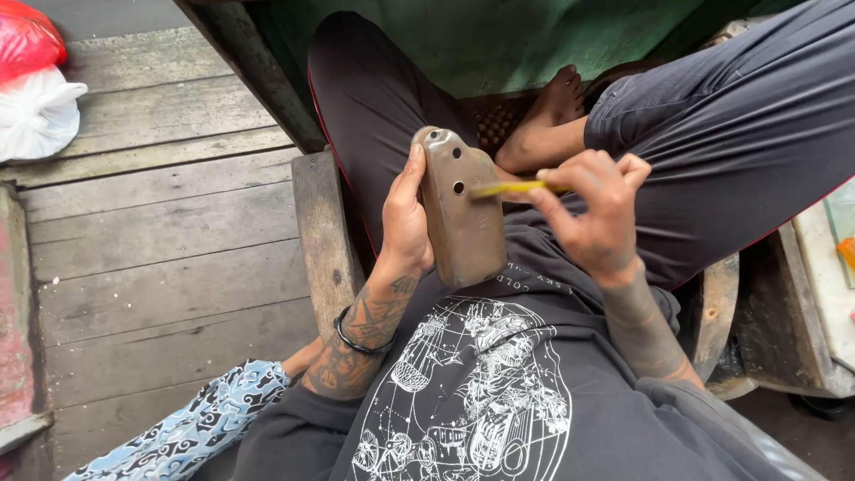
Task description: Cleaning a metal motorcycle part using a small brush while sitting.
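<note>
Over the lap, left hand (pixel 405 218) gripped a brown metal part (pixel 460 209) upright, thumb along its left edge, lower end resting against the dark printed shirt (pixel 472 392). Right hand (pixel 597 209) was clenched on a yellow tool (pixel 508 188), tip touching the part's face just beside a small hole. Black band on left wrist. Wooden planks (pixel 160 240) to the left, white bag (pixel 36 111) well apart.

This looks like a rough, informal workshop, open to the weather or nearly so. Worn grey floor planks (pixel 160 240) spread to the left, a weathered green board wall (pixel 499 40) stands at the far side, the seat is a crude wooden bench (pixel 325 240), and red and white plastic bags (pixel 31 85) lie far left.
</note>
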